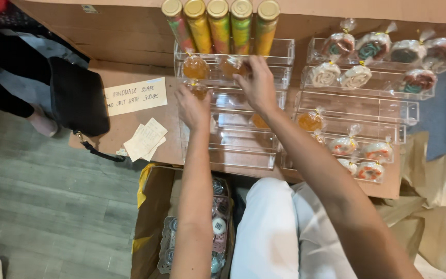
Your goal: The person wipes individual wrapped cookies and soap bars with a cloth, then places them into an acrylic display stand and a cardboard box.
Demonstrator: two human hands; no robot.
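Observation:
A clear tiered acrylic display stand stands on a brown table in front of me. My left hand is closed on a small orange wrapped piece at the stand's second tier. My right hand grips another orange wrapped piece on the upper tier, beside a third orange one. Several tall tubes with gold lids and colourful contents stand on the top step.
A second clear stand on the right holds round swirled pieces in clear wrap. A black bag, a handwritten card and paper slips lie on the left. An open cardboard box sits by my knees. Brown paper bags lie at the right.

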